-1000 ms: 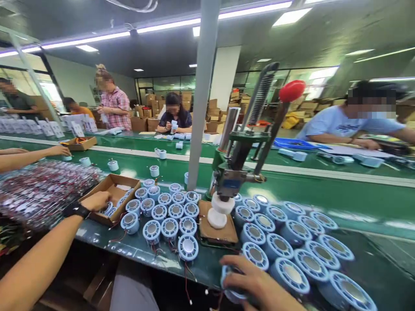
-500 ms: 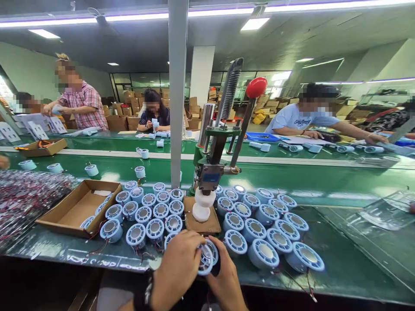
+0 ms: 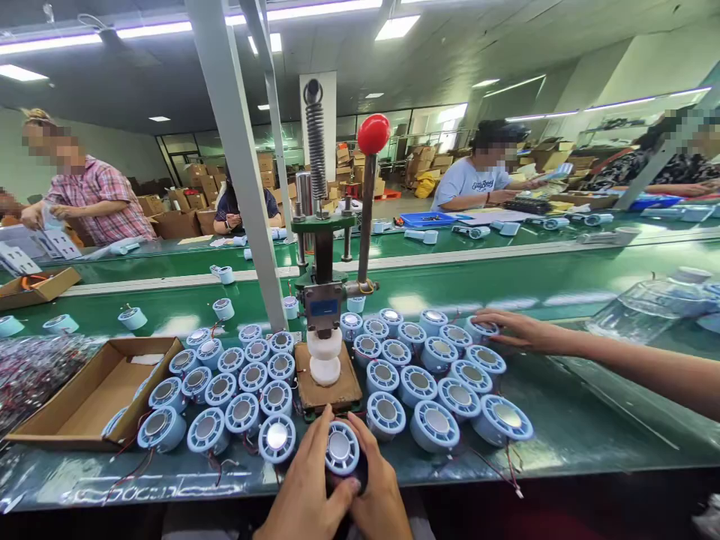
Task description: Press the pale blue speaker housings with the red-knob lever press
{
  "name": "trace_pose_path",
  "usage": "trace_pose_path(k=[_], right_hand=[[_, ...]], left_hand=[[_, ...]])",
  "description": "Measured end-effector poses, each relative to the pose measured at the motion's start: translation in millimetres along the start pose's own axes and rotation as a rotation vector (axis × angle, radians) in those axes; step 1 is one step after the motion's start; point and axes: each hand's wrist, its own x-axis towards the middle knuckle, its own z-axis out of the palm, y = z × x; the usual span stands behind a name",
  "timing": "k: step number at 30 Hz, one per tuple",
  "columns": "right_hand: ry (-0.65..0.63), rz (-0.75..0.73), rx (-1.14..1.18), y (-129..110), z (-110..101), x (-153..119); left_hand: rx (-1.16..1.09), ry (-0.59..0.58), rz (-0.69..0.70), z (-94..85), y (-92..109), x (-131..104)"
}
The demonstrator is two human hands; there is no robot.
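Between my two hands is a round light-blue housing (image 3: 342,448) with a silver disc in its spoked top, held at the table's front edge. My left hand (image 3: 309,480) closes on it from the left, thumb in front. From the other side my right hand (image 3: 378,476) wraps around it. Just beyond my fingers stands a hand lever press (image 3: 325,300) with a red ball knob (image 3: 373,134). Its white pressing head (image 3: 325,344) is above a white round seat (image 3: 325,370) on a brown board. Several similar housings stand in rows on both sides of the press.
A co-worker's hand (image 3: 500,328) reaches in from the right onto a housing at the back of the right group. At left lies an open cardboard box (image 3: 79,405) beside bundled wires (image 3: 45,367). A clear plastic bottle (image 3: 635,307) lies at right. People work across the green belt.
The housing in my hands now shows its disc side fully, with both hands around it. A co-worker's arm has come in from the right. My view has shifted right.
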Motion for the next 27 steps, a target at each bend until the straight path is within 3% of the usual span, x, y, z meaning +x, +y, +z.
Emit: trace_pose_path(k=[5,10,12,17,19,27], right_hand=[[-0.007,0.030,0.030,4,2,-3],[0.028,-0.007,-0.037,3,4,-3],[0.029,-0.001,-0.045,2,3,-3],[-0.041,0.037,0.012,3,-1,-2],[-0.056,0.045,0.036,6,0,-4],[0.090,0.050,0.022,13,20,-19]], left_hand=[[-0.049,-0.010,0.004,0.7,1,1],[-0.089,0.155,-0.191,9.7,10,5],[-0.111,0.174,-0.199,11.0,8,4],[-0.171,-0.008,-0.038,-4.9,1,1],[-0.168,-0.014,-0.015,-8.9,2,1],[-0.222,0.281,-0.194,19.7,16,-1]])
